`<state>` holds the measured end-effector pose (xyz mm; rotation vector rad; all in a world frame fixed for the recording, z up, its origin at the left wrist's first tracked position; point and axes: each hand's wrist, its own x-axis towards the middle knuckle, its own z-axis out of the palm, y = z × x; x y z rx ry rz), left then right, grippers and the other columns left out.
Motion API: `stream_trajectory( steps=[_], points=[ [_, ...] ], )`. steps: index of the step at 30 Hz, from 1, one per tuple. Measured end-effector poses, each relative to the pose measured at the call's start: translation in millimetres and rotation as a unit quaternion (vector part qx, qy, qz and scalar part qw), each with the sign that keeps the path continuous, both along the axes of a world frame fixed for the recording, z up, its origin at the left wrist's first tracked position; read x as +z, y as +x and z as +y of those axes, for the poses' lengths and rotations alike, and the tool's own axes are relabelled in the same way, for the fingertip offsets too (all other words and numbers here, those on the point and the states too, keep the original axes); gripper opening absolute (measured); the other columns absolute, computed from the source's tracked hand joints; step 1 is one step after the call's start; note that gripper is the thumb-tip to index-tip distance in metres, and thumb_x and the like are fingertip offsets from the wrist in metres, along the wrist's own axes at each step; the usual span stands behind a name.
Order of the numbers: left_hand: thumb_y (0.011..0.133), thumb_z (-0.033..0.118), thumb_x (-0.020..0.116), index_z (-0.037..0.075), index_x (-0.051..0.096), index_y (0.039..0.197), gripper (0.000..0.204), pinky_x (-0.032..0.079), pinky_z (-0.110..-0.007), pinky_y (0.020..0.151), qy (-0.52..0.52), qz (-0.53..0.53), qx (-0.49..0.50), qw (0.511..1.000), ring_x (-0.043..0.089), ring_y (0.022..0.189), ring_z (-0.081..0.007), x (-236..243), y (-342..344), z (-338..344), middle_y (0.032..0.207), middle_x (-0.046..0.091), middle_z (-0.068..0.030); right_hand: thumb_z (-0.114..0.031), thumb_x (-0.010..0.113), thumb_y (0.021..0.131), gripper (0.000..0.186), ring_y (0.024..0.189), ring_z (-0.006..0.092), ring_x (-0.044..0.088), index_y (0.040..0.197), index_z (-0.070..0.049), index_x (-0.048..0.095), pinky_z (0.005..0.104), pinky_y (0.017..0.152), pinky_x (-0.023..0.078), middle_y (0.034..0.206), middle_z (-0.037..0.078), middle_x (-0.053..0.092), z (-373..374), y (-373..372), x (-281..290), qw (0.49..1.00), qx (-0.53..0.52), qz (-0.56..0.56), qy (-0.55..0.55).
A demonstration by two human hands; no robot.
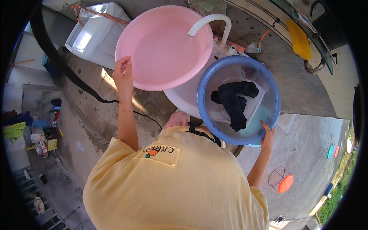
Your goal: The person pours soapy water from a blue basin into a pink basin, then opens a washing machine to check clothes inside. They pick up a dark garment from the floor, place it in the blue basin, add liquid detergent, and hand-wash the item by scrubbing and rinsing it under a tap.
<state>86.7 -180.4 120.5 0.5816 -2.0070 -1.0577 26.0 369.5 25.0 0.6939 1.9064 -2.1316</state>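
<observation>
My left hand (pixel 124 73) has its fingers curled on the left rim of a pink plastic basin (pixel 157 50). Over that basin a white curved tap (pixel 218 19) lets out a thin trickle of water. My right hand (pixel 267 132) grips the lower right rim of a blue basin (pixel 201 99), its thumb on the inner edge. Dark, bunched cloth items (pixel 234 103) lie inside the blue basin. A pale round surface (pixel 180 97) shows beneath and between both basins.
A white plastic machine or bin (pixel 88 34) stands behind at the left. A black hose (pixel 73 73) hangs down the left. A yellow board (pixel 297 38) is at the upper right. Stools (pixel 285 184) stand on the concrete floor to the right, assorted items (pixel 44 142) to the left.
</observation>
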Motion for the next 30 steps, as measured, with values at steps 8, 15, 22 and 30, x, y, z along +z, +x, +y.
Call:
stream_trajectory(
  steps=[8,15,22,30],
  points=[
    [0.087,0.044,0.050,-0.001,0.055,0.115,0.053,0.044,-0.032,0.081,0.104,-0.158,0.005,0.982,0.058,0.089,-0.0203,-43,-84,-211,0.097,0.061,-0.0126,-0.011,0.061,0.082,0.048,0.110,0.0229,0.050,0.123,0.003,0.042,0.0341,0.091,0.039,0.118,0.013,0.050,-22,8,0,0.962,-0.120,0.095,0.225],
    [0.085,0.052,0.050,-0.004,0.053,0.114,0.063,0.048,-0.030,0.075,0.198,-0.260,-0.171,0.929,0.059,0.089,-0.0181,-55,-126,-236,0.096,0.062,-0.0128,-0.005,0.054,0.085,0.041,0.106,0.0204,0.052,0.124,-0.001,0.042,0.0321,0.087,0.044,0.121,0.013,0.049,-136,16,57,0.817,-0.111,0.254,0.506],
    [0.080,0.034,0.066,-0.006,0.052,0.111,0.053,0.050,-0.029,0.072,0.320,-0.242,-0.124,0.907,0.061,0.087,-0.0202,-24,-116,-201,0.097,0.062,-0.0149,-0.011,0.054,0.088,0.032,0.084,0.0152,0.057,0.116,0.002,0.048,0.0244,0.068,0.048,0.105,0.013,0.058,-304,16,36,0.958,0.069,0.219,0.173],
    [0.073,0.004,0.059,-0.006,0.054,0.108,0.036,0.051,-0.032,0.072,0.330,-0.162,-0.223,0.903,0.062,0.081,-0.0222,-19,-92,-191,0.095,0.062,-0.0146,-0.010,0.059,0.074,0.043,0.068,0.0159,0.055,0.111,0.004,0.042,0.0261,0.056,0.044,0.089,0.013,0.056,-337,-13,17,0.988,0.059,0.006,0.140]
  ],
)
